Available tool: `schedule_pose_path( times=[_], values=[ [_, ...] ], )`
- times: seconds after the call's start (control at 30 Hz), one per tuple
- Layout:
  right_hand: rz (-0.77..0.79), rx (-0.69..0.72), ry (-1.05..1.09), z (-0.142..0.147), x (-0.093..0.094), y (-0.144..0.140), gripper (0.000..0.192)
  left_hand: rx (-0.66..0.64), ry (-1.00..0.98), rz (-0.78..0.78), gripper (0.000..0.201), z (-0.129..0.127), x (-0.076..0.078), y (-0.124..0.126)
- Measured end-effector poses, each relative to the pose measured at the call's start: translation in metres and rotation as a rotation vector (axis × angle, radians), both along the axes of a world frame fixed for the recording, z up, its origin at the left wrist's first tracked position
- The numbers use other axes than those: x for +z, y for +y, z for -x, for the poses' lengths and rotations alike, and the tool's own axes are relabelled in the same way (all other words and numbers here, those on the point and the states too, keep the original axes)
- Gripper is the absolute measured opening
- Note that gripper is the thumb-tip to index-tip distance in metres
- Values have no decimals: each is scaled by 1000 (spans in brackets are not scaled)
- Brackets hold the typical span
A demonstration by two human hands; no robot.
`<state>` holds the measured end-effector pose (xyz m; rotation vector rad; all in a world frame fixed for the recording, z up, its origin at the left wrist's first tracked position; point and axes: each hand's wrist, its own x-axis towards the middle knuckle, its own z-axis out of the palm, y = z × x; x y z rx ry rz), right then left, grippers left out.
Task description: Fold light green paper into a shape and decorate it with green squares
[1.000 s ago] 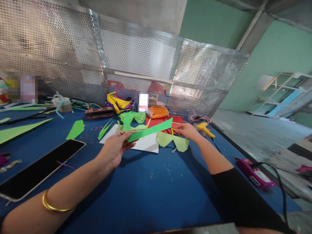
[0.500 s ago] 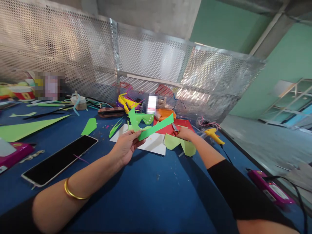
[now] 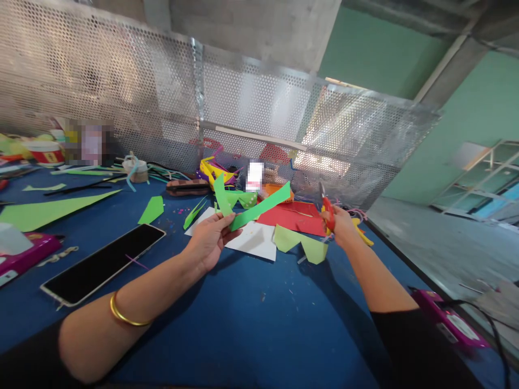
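Note:
My left hand [image 3: 213, 237] pinches a bright green paper strip [image 3: 263, 206], folded or bent into a V, above a white sheet [image 3: 259, 243]. Farther right, my right hand [image 3: 343, 224] is closed around the red handles of a pair of scissors [image 3: 329, 215], their blades pointing up. Beneath and left of the scissors lie a red sheet [image 3: 302, 216] and a pale green mask-shaped paper piece [image 3: 302, 243]. Behind the held strip is a green paper mask [image 3: 245, 199] with light dots.
A black-screened phone [image 3: 103, 265] lies on the blue table at left, near a green paper triangle [image 3: 57, 210]. A yellow glue gun [image 3: 365, 233] sits partly behind my right hand. A purple device [image 3: 452, 319] with a cord is at the right edge. Perforated metal panels [image 3: 259, 102] stand behind.
My right hand has lifted the scissors off the red sheet and moved right, turning the blades upward. My left hand still holds the green strip in nearly the same place.

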<state>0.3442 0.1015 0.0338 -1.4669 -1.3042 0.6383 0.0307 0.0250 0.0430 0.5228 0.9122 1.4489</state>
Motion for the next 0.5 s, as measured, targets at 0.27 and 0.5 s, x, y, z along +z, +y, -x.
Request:
schedule_pose_path(
  times=[0.27, 0.5],
  values=[
    [-195, 258, 378, 68, -4, -82, 38, -54, -36, 30, 8, -1, -8, 1],
    [-141, 375, 473, 132, -2, -109, 40, -110, -30, -23, 11, -5, -7, -8]
  ],
)
